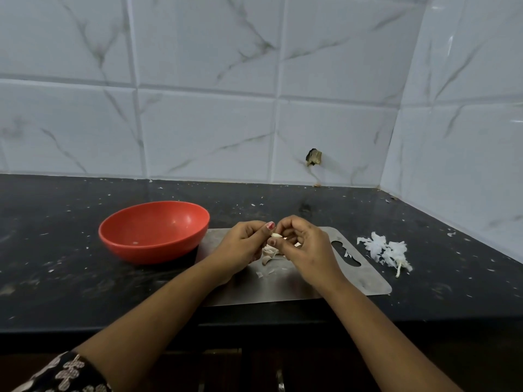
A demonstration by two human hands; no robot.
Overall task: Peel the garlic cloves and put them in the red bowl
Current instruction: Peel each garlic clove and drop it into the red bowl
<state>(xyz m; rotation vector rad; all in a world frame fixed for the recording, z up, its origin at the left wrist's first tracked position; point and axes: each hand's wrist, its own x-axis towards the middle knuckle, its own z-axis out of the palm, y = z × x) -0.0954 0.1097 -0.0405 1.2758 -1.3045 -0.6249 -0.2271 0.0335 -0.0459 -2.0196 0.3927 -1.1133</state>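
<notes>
Peeling underway: your left hand (243, 241) and right hand (300, 244) pinch one clove (276, 235); red bowl (154, 232) left of them looks nearly empty.

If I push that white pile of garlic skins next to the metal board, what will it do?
The garlic skins look thin and papery, so probably very light and floppy. It's a loose heap, so it would likely scatter, not slide together.
</notes>
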